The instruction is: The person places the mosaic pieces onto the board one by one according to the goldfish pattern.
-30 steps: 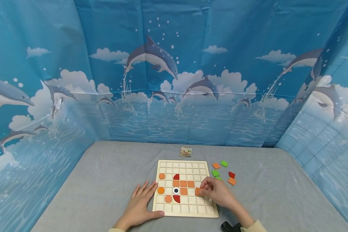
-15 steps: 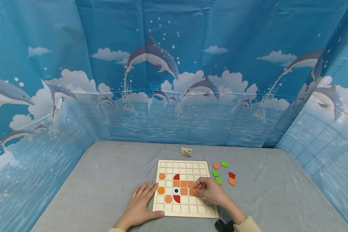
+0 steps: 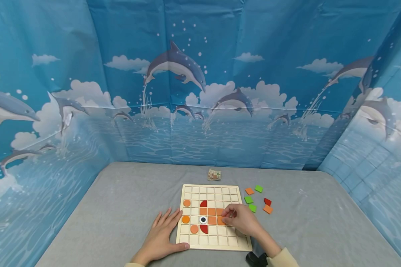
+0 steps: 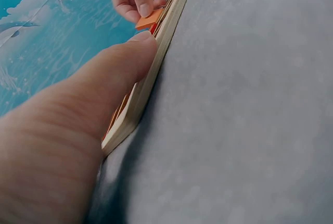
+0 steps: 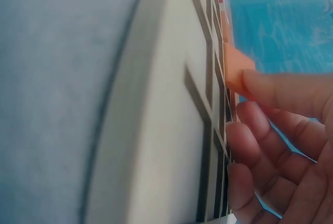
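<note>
My right hand (image 3: 243, 220) pinches an orange square tile (image 5: 237, 66) between thumb and fingers, low over the wooden grid board (image 3: 217, 240). In the right wrist view the tile is tilted, one edge down at the grid. It overlaps the cell right of another orange tile (image 3: 212, 220), below a row of orange tiles (image 3: 211, 211). Fingers spread, my left hand (image 3: 158, 235) lies at the board's left side, its thumb along the front left corner. On the board also sit a black-and-white eye disc (image 3: 203, 220), red quarter-round pieces (image 3: 204, 229) and orange round pieces (image 3: 185, 219).
Right of the board lie loose green tiles (image 3: 258, 188), orange tiles (image 3: 268, 209) and a red piece (image 3: 267, 201) on the grey table (image 3: 320, 222). A small pattern card (image 3: 214, 175) lies behind the board. A dolphin-print curtain (image 3: 200, 141) hangs behind and beside the table.
My right hand has carried the orange tile leftward, up beside the orange tile near the eye disc. Over the last half second it has shifted only slightly. The left hand stays in place.
</note>
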Demonstrator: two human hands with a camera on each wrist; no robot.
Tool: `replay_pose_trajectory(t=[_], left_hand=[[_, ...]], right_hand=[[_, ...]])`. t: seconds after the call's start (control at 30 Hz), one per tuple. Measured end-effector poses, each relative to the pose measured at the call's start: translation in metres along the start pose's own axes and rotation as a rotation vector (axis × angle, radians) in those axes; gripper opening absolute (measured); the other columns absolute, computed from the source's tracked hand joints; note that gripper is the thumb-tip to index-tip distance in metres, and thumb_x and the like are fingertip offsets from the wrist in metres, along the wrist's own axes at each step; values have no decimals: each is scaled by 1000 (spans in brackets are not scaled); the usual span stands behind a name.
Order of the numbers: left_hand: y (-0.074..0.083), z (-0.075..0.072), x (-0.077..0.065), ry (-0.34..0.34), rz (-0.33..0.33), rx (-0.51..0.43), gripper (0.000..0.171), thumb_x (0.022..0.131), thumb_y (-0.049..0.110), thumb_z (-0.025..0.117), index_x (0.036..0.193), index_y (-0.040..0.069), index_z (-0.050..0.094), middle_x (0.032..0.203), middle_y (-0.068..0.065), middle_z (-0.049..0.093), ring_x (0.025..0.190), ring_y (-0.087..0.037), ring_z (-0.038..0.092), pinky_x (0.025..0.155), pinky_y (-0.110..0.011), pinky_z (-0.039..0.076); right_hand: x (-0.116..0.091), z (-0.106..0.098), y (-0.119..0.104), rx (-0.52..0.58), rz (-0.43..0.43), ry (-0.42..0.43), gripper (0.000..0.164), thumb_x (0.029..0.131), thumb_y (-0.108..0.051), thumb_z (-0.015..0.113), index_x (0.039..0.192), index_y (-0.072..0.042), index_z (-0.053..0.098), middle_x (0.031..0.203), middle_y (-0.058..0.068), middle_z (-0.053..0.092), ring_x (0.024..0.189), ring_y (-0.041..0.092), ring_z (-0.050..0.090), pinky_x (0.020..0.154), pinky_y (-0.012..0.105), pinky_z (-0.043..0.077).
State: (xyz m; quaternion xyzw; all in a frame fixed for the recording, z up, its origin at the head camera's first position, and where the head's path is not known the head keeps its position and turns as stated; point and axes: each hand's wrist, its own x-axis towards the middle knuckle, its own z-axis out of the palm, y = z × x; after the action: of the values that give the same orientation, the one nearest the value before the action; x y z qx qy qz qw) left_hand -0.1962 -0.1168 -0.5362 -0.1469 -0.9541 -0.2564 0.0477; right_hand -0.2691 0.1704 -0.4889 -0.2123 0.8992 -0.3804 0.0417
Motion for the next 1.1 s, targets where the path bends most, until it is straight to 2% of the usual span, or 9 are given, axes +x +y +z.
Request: replay_pose_trajectory(t=[1.1], left_hand=[[1, -1, 0, -21, -14, -1, 102, 71, 78, 56, 148, 15, 36, 151, 0, 33, 141, -28, 16, 110, -51, 4]], right_hand=[[-1, 4, 2, -30, 22, 39, 11, 80, -15, 77, 75, -17, 67, 65, -9, 54, 58, 12, 46, 51, 25, 37]])
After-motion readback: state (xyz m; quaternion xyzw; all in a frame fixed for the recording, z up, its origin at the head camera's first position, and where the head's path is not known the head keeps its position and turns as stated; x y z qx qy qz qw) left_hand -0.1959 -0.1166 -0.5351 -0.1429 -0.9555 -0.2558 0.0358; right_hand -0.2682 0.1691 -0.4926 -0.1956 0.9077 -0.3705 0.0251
